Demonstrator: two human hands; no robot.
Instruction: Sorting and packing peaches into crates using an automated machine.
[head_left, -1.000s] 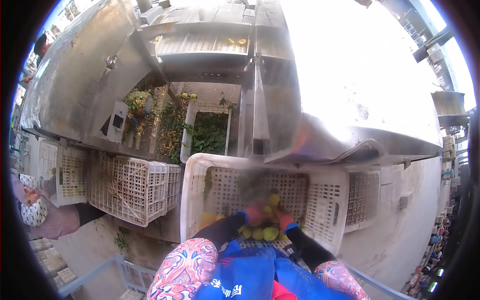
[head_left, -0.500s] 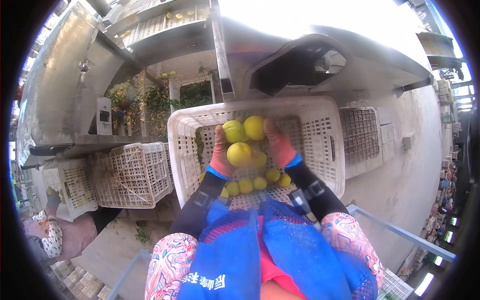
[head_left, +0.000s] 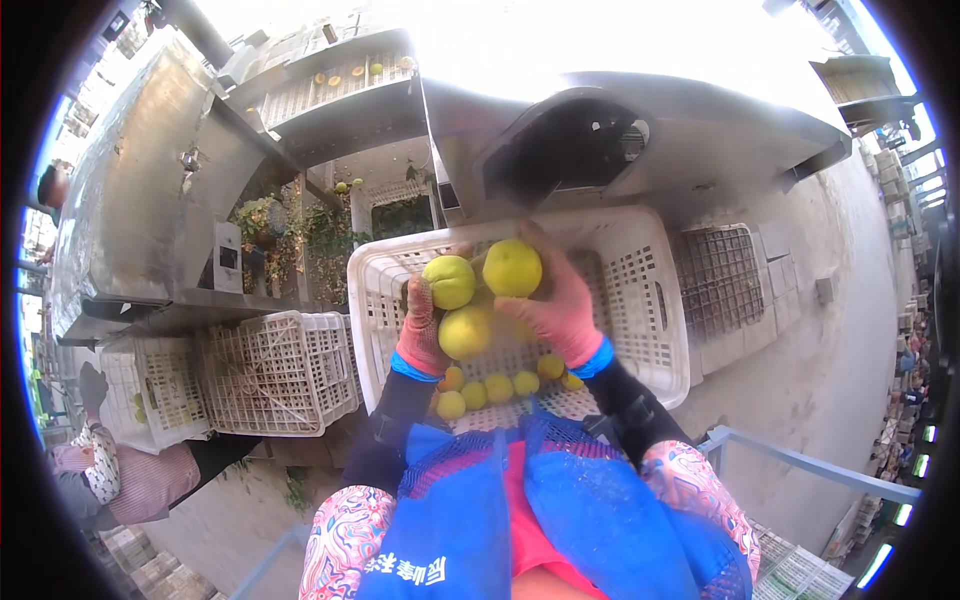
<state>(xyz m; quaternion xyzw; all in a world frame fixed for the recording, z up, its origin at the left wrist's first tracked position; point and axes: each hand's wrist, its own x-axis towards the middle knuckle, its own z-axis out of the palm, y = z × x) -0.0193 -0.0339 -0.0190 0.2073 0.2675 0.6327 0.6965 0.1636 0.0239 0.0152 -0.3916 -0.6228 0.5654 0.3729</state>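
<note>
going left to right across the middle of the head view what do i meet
White crate at far left, second white crate, left hand, held yellow-green fruits, right hand, dark-gridded crate

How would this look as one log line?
left hand: holding yellow-green fruits | right hand: holding another fruit | white crate: beneath, more fruits inside

Round and yellow-green, a left fruit (head_left: 448, 282), a right fruit (head_left: 513, 268) and a yellower nearer fruit (head_left: 466, 332) cluster between the left hand (head_left: 422, 335) and the right hand (head_left: 562, 310) over a perforated white crate (head_left: 632, 275), as more fruits (head_left: 498, 387) line its near side.
</note>
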